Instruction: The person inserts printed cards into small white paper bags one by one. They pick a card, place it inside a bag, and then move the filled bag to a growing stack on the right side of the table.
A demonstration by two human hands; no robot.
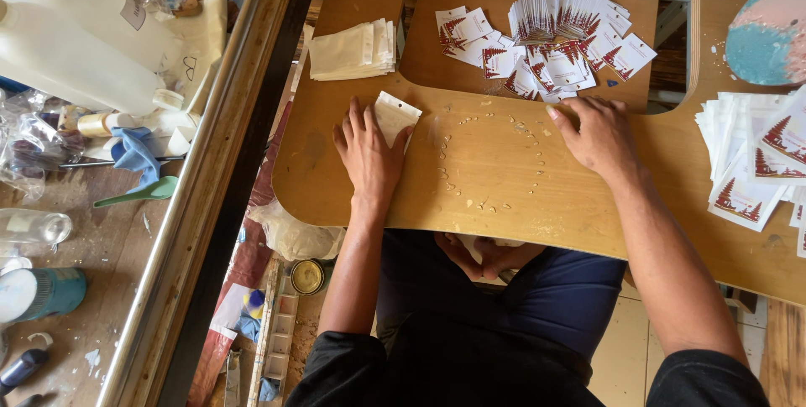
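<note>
Left hand flat, fingers spread, pinning white pouch; right hand fingers together, empty.

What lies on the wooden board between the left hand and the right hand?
In the head view, small pale beads lie scattered on the wooden board between the left hand, pressing a white pouch, and the right hand.

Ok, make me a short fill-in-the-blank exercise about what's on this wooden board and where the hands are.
1. The left hand lies flat on a small white ____.
2. The printed cards heaped behind the right hand show red ____.
3. The stack of plain pouches lies nearer the ____ hand.
4. The small pale bits scattered on the wooden board lie ____ the two hands.

Missing words: pouch; trees; left; between
</note>
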